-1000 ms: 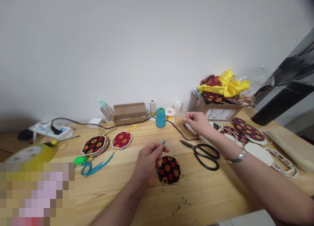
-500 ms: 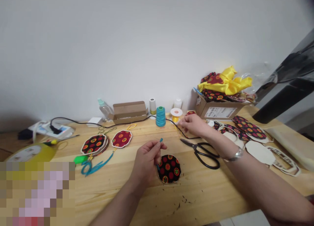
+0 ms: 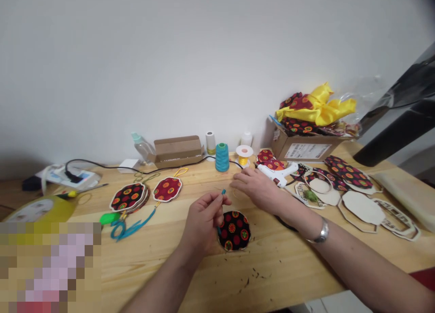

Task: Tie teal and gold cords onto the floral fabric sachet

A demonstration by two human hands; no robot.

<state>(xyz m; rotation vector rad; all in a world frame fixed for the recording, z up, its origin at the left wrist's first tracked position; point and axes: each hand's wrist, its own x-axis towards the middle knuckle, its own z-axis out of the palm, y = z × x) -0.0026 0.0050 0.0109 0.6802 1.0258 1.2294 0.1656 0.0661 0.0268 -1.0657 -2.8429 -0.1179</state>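
Observation:
My left hand (image 3: pixel 207 213) pinches a small bundle of teal thread (image 3: pixel 223 192), whose top end pokes out above the thumb and finger. Just beside that hand, a black patterned fabric piece (image 3: pixel 234 231) lies flat on the table. My right hand (image 3: pixel 256 188) is palm down over the table, fingers stretched to the left. Beneath its wrist the scissors (image 3: pixel 286 223) are mostly hidden, with only part of a black handle showing. A faint thin thread shows near the right fingertips. Behind the hands stand a teal thread cone (image 3: pixel 222 158) and a yellow thread spool (image 3: pixel 244 156).
A white glue gun (image 3: pixel 277 173) lies beyond my right hand. Fabric-covered ornaments (image 3: pixel 167 189) with teal tassels are at left. Wooden shapes (image 3: pixel 363 207) and a box of fabric (image 3: pixel 307 149) occupy the right. A black cable (image 3: pixel 170 168) crosses the back.
My right hand has come down and left from near the yellow spool and spread out over the scissors, uncovering the glue gun. The left hand keeps its pinch.

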